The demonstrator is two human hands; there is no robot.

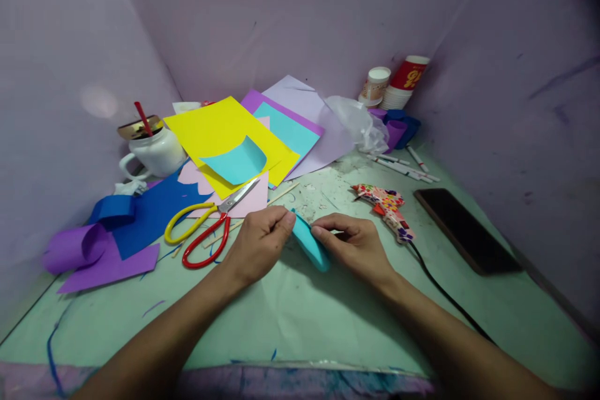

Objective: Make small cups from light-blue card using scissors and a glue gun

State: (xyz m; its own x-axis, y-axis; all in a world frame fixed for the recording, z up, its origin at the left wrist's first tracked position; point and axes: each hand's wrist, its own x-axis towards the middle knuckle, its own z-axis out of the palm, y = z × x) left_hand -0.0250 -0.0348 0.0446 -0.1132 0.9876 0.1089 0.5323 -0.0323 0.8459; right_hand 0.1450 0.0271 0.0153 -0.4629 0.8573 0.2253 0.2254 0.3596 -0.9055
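Observation:
Between my hands, above the pale green table cover (pixel 281 325), is a narrow curved turquoise paper piece (pixel 310 246). My left hand (pixel 263 239) pinches its upper left end between thumb and finger. On its right edge, the thumb and forefinger of my right hand (pixel 352 242) close on the same piece. Scissors (pixel 225 206) with one yellow and one red handle lie to the left of my left hand, blades apart. A flower-patterned glue gun (pixel 388 207) with a black cord rests beyond my right hand.
Yellow paper (pixel 225 131) and other coloured sheets lie at the back. A white mug (pixel 157 153) and rolled purple paper (pixel 77 249) stand left. A phone (pixel 464 228), markers (pixel 398 166), a plastic bag (pixel 359 122) and stacked cups (pixel 405 84) are right.

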